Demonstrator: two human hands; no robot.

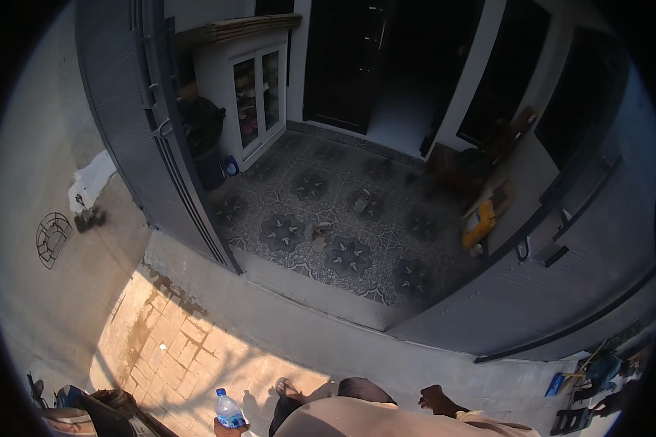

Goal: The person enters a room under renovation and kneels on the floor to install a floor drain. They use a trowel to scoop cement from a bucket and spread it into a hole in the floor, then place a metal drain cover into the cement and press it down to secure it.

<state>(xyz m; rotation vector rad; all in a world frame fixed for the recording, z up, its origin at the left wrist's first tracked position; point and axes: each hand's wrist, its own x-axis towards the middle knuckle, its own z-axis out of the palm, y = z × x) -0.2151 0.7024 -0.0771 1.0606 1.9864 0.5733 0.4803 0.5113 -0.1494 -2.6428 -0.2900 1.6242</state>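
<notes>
At the lower edge, my left hand (pixel 231 430) is closed around a clear plastic water bottle (pixel 229 409) with a blue cap and a blue label. The bottle is upright, above the sunlit paving. My right hand (pixel 440 400) hangs to the right of my body, its fingers loosely bent and slightly apart, with nothing visible in it. My foot in a sandal (pixel 287 388) shows between the bottle and my clothing. Ahead of me, a pair of grey metal gate panels stands apart, the left panel (pixel 135 109) and the right panel (pixel 532 298).
A raised sill (pixel 321 302) borders the patterned tile floor (pixel 306 207), where light-coloured footwear (pixel 321 237) lies. Beyond are a white glass-door cabinet (pixel 261 102), a dark bin (pixel 210 171), a dark doorway (pixel 386 65) and a yellow object (pixel 479 224). Cluttered items (pixel 98 411) stand lower left.
</notes>
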